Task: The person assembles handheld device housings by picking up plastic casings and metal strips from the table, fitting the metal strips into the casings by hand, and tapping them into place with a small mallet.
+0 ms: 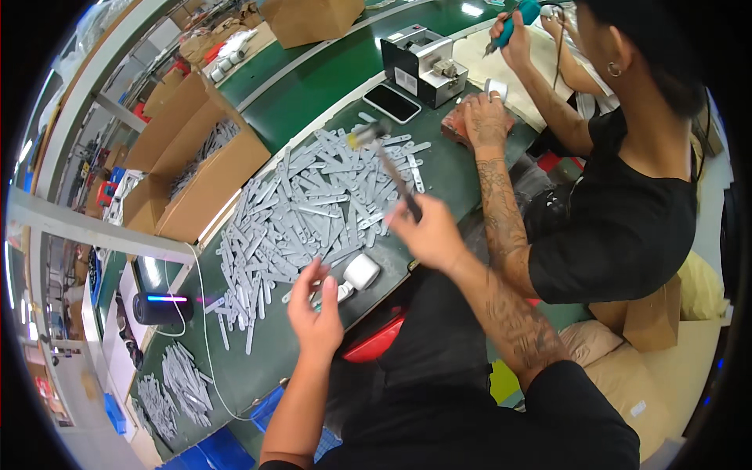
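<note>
Green matting covers the long tabletop (313,86) of a workshop line, seen from above the worker's head.

Right hand (427,231): clenched around the dark handle of a small hammer (388,160), whose blurred metal head is raised above the tabletop, clear of the parts beneath it.

Left hand (313,305): fingers loosely curled, touching a small grey-and-white part (335,293) at the near edge of the tabletop; whether it actually grips the part cannot be told. Just beside the part stands a white rounded block (361,271).

Beyond both hands a wide heap of flat grey strips (298,211) spreads across the matting, with smaller piles of grey strips (176,384) lying well apart near the tabletop's lower end. A dark cylinder with a lit coloured band (162,308) sits left of the heap, and a thin white cable (205,329) runs past it.

Farther out: an open cardboard box (196,168) holding more strips, a dark smartphone (392,103) lying flat, and a grey box-shaped machine (423,66) behind it.

At right, a second person in a black shirt (619,211) rests one hand (486,117) on a reddish pad (458,125) and lifts a teal power tool (513,23) in the other.
</note>
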A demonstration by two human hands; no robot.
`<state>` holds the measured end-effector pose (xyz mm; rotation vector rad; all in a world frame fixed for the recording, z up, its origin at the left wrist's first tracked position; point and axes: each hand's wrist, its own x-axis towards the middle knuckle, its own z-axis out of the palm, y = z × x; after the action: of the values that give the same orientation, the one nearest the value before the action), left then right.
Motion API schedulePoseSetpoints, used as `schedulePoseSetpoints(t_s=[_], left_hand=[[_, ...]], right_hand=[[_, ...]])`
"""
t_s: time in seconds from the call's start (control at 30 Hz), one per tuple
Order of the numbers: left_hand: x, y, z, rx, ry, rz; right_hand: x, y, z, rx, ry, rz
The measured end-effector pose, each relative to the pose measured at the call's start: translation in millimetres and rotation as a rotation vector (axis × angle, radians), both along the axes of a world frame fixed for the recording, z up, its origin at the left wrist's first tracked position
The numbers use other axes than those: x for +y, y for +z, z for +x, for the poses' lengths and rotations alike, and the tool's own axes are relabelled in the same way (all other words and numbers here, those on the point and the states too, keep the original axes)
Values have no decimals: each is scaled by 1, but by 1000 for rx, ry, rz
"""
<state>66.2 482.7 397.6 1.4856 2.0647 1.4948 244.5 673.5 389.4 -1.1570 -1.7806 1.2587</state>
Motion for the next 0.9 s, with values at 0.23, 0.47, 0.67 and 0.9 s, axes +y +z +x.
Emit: schedulePoseSetpoints(t_s=[0.23,0.47,0.67,0.9], left_hand=[[-9,0,32,-808,-60,59],[-31,3,-26,-166,34,-128],[-30,-9,-32,128,-75,-161],[-26,-17,-40,157,-115,-144]], right_hand=[[-117,13,-19,122,322,-94],[-86,7,-26,-92,206,-8],[-75,1,-37,-154,263,62],[-70,0,-43,-136,279,56]])
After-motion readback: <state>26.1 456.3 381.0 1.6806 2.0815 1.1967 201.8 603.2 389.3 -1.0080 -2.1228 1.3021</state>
